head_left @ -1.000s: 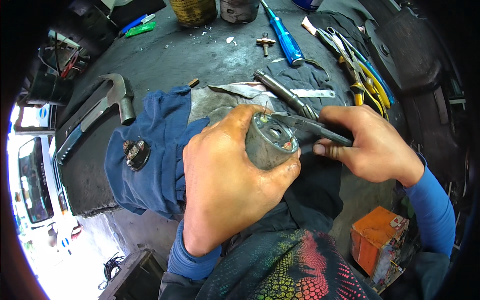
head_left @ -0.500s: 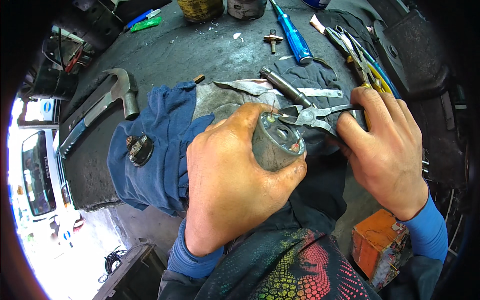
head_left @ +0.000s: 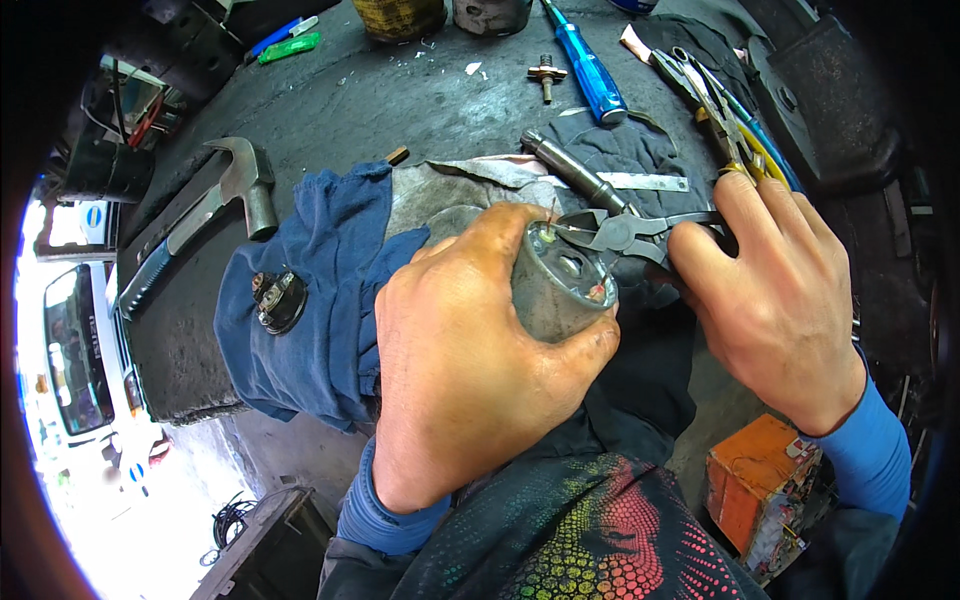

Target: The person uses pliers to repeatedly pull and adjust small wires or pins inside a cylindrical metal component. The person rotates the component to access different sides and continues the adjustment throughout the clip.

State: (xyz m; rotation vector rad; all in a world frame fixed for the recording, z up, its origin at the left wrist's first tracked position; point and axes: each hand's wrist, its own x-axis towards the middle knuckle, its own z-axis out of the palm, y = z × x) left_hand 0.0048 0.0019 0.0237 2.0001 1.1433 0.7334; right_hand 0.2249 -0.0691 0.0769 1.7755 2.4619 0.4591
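My left hand (head_left: pixel 480 360) is wrapped round a grey metal cylinder (head_left: pixel 552 300), its open end tilted up toward me. Inside the rim are metal fittings, and a thin reddish wire stands up at the far edge. Diagonal cutting pliers (head_left: pixel 622 233) are gripped in my right hand (head_left: pixel 775 300), with their jaws at that wire beside the rim. Whether the jaws touch the wire I cannot tell. Left of my left hand, a small round black part with metal terminals (head_left: pixel 279 301) lies on a blue cloth (head_left: pixel 330 230).
On the dark workbench (head_left: pixel 400 110) lie a claw hammer (head_left: pixel 245 190), a blue screwdriver (head_left: pixel 592 75), a small brass-coloured fitting (head_left: pixel 547 77) and a metal rod (head_left: pixel 575 170). Several pliers (head_left: pixel 715 110) are at the right. An orange box (head_left: pixel 750 475) stands below; tins (head_left: pixel 400 18) stand at the back.
The pliers' handles have closed slightly and tilted as my right hand shifted a little right and down. The cylinder has moved slightly to the right in my left hand.
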